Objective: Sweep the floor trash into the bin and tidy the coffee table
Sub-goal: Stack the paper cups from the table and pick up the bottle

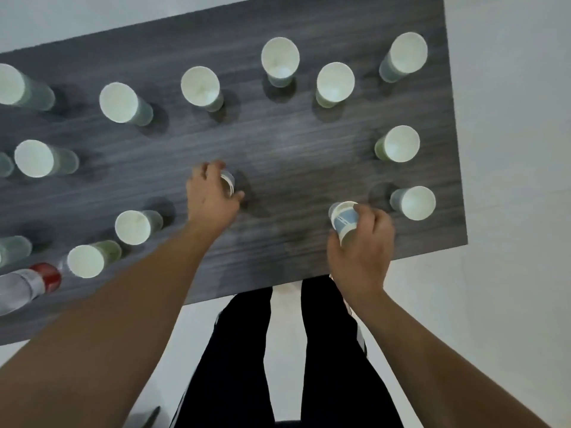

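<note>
Right hand [360, 242] lower right of centre, fingers wrapped around a tilted blue-and-white paper cup [343, 218], lifted over the dark grey wood-grain worktop [293, 149]. Left hand [211, 193] mid-frame, fingers closed on a second small paper cup [228, 182] standing there. Other white-lined paper cups [335, 83] stand scattered around.

A dark grey wood-grain coffee table [278, 143] carries many white-lined paper cups, upright and spread well apart. Along the far side stand cups [119, 102], [200, 86], [280, 58], [335, 82] and [408, 52]. On the right are cups [401, 144] and [417, 202]. On the left are cups [34, 158], [133, 227] and [86, 261], their outer walls pale green or grey-blue. A blue-and-white cup [343, 220] is tilted in the right hand [361, 245], lifted off the tabletop. Another cup [228, 182] is mostly hidden under the left hand [211, 196]. A clear bottle [27, 285] with a red band lies at the table's near left edge.
</note>
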